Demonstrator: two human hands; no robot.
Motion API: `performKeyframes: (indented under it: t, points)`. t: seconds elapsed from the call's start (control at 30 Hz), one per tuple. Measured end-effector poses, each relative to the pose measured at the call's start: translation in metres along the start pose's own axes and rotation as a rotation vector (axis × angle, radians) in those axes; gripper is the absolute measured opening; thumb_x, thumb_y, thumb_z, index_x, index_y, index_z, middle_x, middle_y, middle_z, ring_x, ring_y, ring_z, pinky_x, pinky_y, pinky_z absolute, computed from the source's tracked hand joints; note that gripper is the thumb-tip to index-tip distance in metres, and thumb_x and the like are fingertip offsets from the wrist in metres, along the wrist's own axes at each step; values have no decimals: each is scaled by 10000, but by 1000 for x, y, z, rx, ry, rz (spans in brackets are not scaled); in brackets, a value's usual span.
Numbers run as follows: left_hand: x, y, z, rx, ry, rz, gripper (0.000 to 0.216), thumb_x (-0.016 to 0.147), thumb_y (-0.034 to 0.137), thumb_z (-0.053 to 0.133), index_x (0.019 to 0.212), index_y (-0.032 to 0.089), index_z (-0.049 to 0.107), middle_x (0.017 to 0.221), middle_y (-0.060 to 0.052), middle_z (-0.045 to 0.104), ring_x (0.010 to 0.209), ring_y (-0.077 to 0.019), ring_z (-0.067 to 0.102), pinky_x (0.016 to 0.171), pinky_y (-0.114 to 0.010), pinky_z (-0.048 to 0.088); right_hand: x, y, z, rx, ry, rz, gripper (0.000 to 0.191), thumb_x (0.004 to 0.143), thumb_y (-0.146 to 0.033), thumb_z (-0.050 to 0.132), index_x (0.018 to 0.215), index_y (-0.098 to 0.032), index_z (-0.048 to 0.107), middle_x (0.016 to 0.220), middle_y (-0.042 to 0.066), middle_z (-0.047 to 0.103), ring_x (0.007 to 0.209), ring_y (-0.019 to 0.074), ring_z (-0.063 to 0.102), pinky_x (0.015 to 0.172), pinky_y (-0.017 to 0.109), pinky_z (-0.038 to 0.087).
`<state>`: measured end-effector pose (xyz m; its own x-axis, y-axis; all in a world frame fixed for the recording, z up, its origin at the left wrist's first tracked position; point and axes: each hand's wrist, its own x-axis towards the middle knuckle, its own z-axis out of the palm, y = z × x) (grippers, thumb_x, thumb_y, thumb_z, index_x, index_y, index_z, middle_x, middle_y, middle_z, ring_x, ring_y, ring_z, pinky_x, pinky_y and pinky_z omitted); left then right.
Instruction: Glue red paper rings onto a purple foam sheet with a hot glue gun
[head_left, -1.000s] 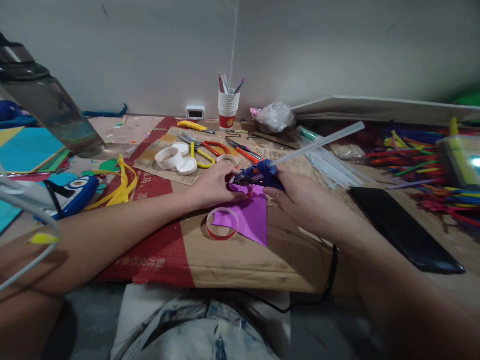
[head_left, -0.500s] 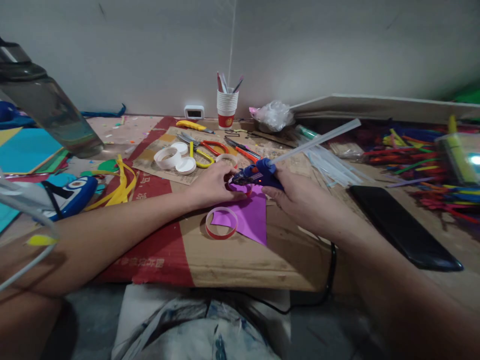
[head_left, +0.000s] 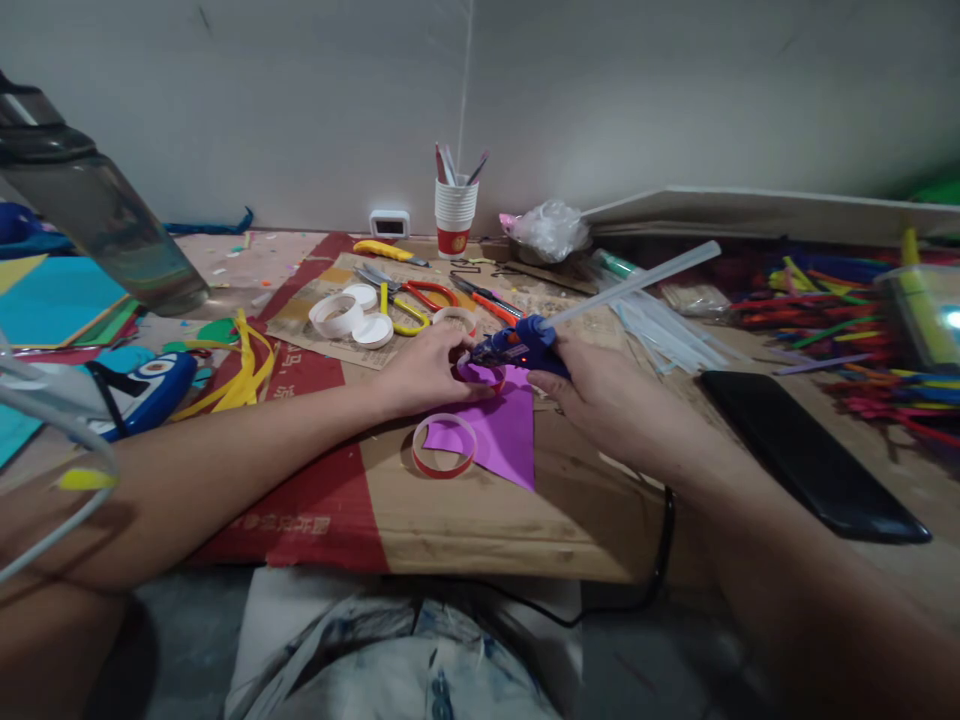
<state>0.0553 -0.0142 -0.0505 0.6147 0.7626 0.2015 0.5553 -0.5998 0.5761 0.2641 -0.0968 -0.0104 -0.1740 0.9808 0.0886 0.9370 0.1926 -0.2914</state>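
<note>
The left hand (head_left: 426, 372) pinched a red ring (head_left: 498, 382) in its fingers over a purple sheet (head_left: 501, 430), and the right hand (head_left: 596, 390) gripped a blue glue gun (head_left: 529, 345). The ring looked light and bendy, best held softly by its sides

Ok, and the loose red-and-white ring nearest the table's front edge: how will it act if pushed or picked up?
The loose ring looks thin-walled and papery, so it is probably light and may squash oval if pinched hard. Lying with its opening upward, it should slide rather than roll. It overlaps the purple sheet, so a push might drag that along.
</note>
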Motion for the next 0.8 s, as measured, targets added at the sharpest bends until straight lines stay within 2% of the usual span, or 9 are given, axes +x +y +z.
performKeyframes:
  t: [0.13,0.27,0.53,0.8]
  points:
    - [0,0,0,4,-1,20,446,735,630,745,881,213,683,927,-46,634,906,-228,577,797,-364,456,-1,-2,-1,60,-6,-24,266,996,-389,496,1133,-204,630,1035,130,760,926,299,713,700,348,503]
    - [0,0,0,13,1,19,455,749,634,738,908,210,697,939,-48,637,911,-227,573,823,-369,453,-2,-3,-1,85,-14,-33,296,995,-411,507,1166,-201,626,1051,129,760,943,299,714,718,346,509]
    - [-1,0,0,28,-2,6,485,737,657,727,909,205,690,924,-47,622,903,-235,580,807,-367,447,-2,-4,-3,103,-47,-32,262,983,-390,526,1124,-191,625,1061,137,751,954,303,705,755,353,503]
    - [0,-1,0,-27,9,9,411,708,536,785,929,203,689,964,-54,668,953,-244,604,829,-367,475,2,3,-2,76,-24,16,296,991,-379,492,1171,-179,616,1069,155,748,941,317,696,712,353,484]
